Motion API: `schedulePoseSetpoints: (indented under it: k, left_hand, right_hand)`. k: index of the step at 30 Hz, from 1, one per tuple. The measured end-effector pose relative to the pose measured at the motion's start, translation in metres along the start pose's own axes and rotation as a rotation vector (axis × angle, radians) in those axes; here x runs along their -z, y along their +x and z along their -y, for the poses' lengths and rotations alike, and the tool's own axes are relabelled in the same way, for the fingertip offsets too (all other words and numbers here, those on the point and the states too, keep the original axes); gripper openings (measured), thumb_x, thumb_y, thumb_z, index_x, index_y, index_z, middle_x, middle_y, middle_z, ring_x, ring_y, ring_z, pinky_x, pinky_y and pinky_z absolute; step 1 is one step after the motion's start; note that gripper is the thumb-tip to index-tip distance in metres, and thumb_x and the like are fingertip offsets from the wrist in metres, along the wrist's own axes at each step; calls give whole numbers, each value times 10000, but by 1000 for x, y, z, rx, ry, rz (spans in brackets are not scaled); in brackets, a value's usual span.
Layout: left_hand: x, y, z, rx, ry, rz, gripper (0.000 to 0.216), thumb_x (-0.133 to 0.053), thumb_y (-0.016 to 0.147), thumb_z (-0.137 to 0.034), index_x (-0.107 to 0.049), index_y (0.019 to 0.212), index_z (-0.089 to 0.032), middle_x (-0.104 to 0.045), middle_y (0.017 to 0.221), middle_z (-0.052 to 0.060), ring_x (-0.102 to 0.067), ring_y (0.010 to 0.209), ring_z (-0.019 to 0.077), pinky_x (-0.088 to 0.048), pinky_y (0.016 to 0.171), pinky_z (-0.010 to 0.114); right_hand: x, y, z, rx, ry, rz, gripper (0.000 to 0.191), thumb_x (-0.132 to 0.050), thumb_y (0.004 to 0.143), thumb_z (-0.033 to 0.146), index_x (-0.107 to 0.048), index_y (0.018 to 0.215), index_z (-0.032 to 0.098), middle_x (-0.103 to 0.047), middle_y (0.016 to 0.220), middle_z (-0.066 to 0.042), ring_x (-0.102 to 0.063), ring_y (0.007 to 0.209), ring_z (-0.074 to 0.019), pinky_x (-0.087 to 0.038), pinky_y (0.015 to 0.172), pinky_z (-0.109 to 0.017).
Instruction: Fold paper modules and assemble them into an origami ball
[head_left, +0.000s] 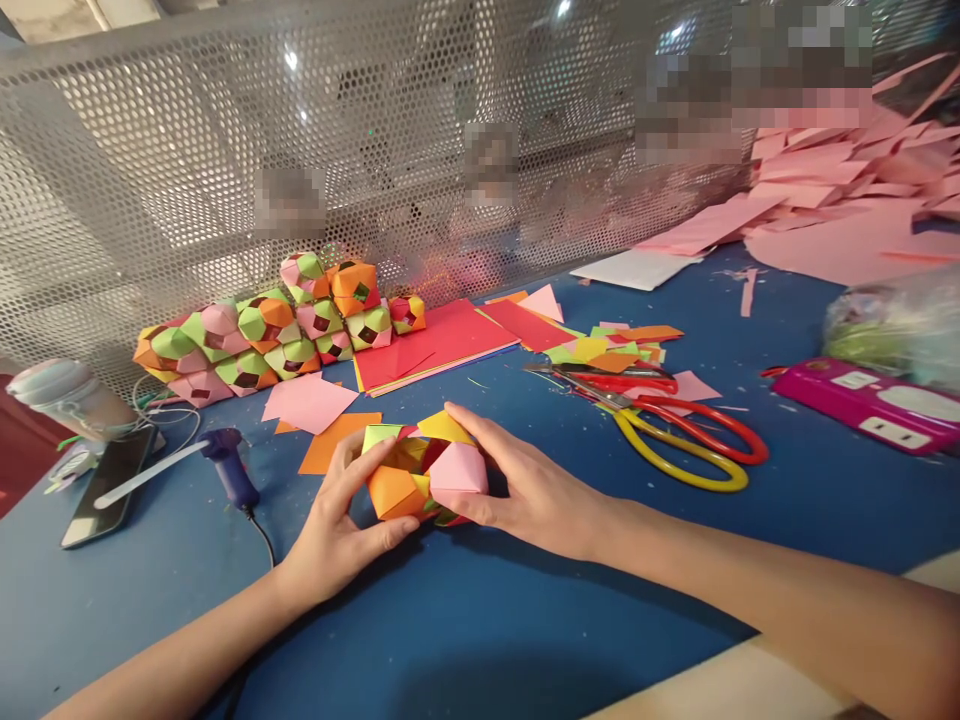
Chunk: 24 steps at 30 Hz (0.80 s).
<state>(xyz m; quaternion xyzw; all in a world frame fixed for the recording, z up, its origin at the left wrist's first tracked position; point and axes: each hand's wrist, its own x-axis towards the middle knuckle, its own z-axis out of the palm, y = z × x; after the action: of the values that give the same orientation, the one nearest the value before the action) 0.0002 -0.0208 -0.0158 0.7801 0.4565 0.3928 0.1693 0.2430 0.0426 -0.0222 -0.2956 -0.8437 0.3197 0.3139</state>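
Note:
Both hands grip one folded paper ball low over the blue table, near the middle of the view. Its faces are orange, pink, yellow and green, with openings between them. My left hand is closed around the orange and green side, thumb at the lower edge. On the other side, my right hand has its fingers on the yellow top and its thumb under the pink face. The ball's far side and underside are hidden. Just behind it lie an orange paper square and a pink paper sheet.
Finished paper balls are stacked by the perforated metal screen. A glue gun and a phone lie left. Scissors, red sheets and a magenta power strip sit right of centre, below a pink paper heap.

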Motion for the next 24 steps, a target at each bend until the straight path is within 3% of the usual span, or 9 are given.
schedulePoseSetpoints:
  k: [13, 24]
  left_hand:
    - [-1, 0, 2, 24, -47, 37, 701, -717, 808, -354, -401, 1432, -403, -443, 1443, 60, -344, 1393, 293, -330, 1147, 489]
    - [2, 3, 2, 10, -19, 53, 668, -697, 830, -313, -409, 1430, -371, -447, 1457, 54, -372, 1377, 284, -327, 1142, 504]
  right_hand:
    - [4, 1, 2, -10, 31, 45, 875, -584, 842, 586, -225, 1525, 174, -359, 1534, -153, -371, 1402, -299, -359, 1127, -485]
    - [20, 3, -1, -110, 283, 212, 863, -590, 860, 545, -179, 1540, 210, -502, 1434, -115, -433, 1359, -302, -381, 1100, -504]
